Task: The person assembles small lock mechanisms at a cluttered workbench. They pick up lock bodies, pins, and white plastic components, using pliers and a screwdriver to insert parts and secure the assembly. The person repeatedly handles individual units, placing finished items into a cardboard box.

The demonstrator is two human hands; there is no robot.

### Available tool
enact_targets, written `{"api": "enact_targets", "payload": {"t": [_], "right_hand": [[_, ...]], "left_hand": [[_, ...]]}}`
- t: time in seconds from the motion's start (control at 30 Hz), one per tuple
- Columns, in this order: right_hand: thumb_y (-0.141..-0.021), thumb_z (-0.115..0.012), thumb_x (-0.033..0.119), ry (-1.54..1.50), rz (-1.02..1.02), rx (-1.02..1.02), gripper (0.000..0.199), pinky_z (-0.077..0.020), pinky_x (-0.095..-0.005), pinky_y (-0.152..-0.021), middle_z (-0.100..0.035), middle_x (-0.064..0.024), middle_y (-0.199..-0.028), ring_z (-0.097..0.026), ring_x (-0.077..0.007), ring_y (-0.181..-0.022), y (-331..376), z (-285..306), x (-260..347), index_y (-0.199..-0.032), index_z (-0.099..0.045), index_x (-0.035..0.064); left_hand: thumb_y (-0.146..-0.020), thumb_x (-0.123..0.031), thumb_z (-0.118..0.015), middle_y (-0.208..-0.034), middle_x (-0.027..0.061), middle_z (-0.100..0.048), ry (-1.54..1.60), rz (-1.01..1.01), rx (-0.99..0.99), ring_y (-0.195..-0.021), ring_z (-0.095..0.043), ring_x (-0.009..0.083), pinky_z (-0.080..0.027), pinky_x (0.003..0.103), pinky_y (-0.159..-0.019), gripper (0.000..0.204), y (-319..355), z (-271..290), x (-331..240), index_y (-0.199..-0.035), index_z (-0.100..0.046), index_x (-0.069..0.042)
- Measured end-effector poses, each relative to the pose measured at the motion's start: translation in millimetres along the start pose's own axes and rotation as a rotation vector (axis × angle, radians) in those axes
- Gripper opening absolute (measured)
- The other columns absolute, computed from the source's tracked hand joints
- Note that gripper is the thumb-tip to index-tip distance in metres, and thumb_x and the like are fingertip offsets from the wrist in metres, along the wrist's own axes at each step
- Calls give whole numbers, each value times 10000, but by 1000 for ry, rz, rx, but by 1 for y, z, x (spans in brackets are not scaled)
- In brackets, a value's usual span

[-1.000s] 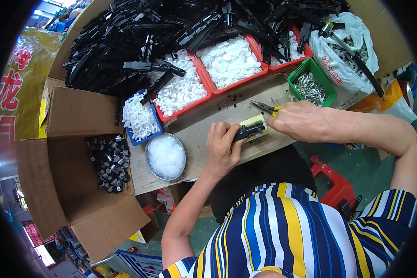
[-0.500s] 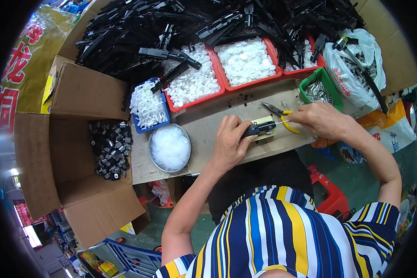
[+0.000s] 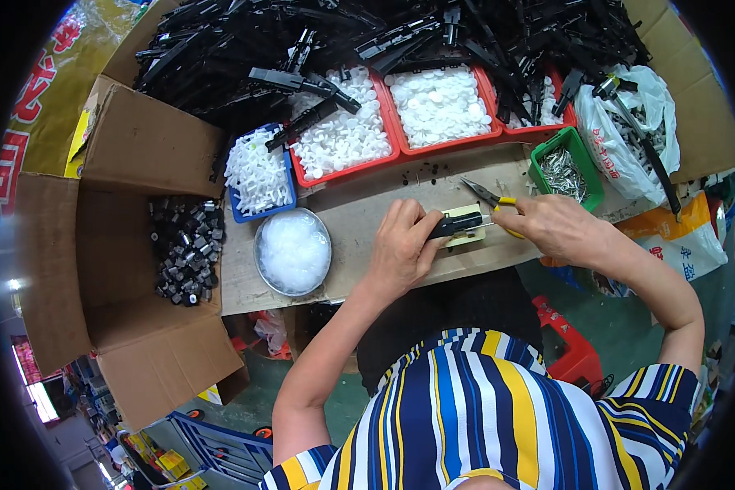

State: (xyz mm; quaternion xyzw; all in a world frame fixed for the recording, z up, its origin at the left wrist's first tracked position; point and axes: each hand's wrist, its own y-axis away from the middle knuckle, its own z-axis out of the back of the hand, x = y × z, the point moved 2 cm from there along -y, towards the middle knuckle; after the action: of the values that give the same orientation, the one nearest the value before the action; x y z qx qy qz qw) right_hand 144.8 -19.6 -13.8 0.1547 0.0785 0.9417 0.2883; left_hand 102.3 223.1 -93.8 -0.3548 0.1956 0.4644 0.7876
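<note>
My left hand (image 3: 403,247) presses a small black plastic part (image 3: 455,224) onto a pale yellow-green block (image 3: 469,237) lying on the brown cardboard-covered worktop (image 3: 359,220). My right hand (image 3: 551,227) grips yellow-handled pliers (image 3: 487,196), whose metal jaws point up and left just above the block. A thin metal pin sticks out of the black part toward my right hand.
Red bins (image 3: 343,139) of white round pieces, a blue bin (image 3: 257,173) of white parts, a green bin (image 3: 565,168) of metal pins and a metal bowl (image 3: 292,251) of white pieces ring the worktop. Black plastic parts (image 3: 433,33) pile behind. An open carton (image 3: 114,269) with black parts stands left.
The view has shifted a little. My right hand with the pliers has drawn in closer to the block. My left hand stays on the black part.
</note>
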Motion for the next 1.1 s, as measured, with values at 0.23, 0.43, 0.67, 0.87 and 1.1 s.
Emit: {"api": "enact_targets", "payload": {"t": [0.23, 0.43, 0.67, 0.87, 1.1], "right_hand": [[-866, -609, 37, 43, 10, 56, 440, -547, -466, -547, -653, -165, -746, -700, -345, -637, 1, 6, 4, -1304, -564, 45], [-889, -612, 66, -55, 3, 14, 360, -528, -465, -543, -631, -165, -647, -680, -345, -599, -3, 11, 4, -1249, -615, 71], [-891, -621, 80, -88, 14, 148, 291, -521, -481, -593, -644, -180, -676, -680, -369, -650, -21, 22, 1, -1174, -685, 61], [-879, -635, 74, -231, 183, 263, 270, -523, -478, -725, -673, -197, -750, -694, -361, -802, -52, 33, -21, -1127, -738, 47], [-882, -625, 89, -20, 370, 387, 342, -513, -473, -537, -647, -179, -638, -691, -345, -632, -76, 45, -12, -1210, -692, 18]], "left_hand": [[-755, -89, -802, -817, 107, -496, 38, 3, -28, -761, -496, 288, -415, 409, -669, 294, 3, -3, 3, -1019, -688, -28], [-758, -108, -800, -815, 104, -500, 50, -9, -39, -753, -496, 287, -413, 406, -668, 300, 4, -5, 6, -1025, -687, -30], [-758, -133, -799, -830, 103, -517, 58, -26, -37, -763, -503, 288, -420, 405, -671, 314, 5, -5, 9, -1033, -685, -32], [-765, -150, -797, -843, 104, -522, 38, -10, -16, -772, -507, 292, -435, 411, -680, 324, 3, -3, 8, -1044, -683, -33], [-754, -143, -797, -859, 99, -531, 6, -17, -23, -778, -514, 290, -448, 409, -681, 359, 6, -5, 8, -1070, -670, -30]]}}
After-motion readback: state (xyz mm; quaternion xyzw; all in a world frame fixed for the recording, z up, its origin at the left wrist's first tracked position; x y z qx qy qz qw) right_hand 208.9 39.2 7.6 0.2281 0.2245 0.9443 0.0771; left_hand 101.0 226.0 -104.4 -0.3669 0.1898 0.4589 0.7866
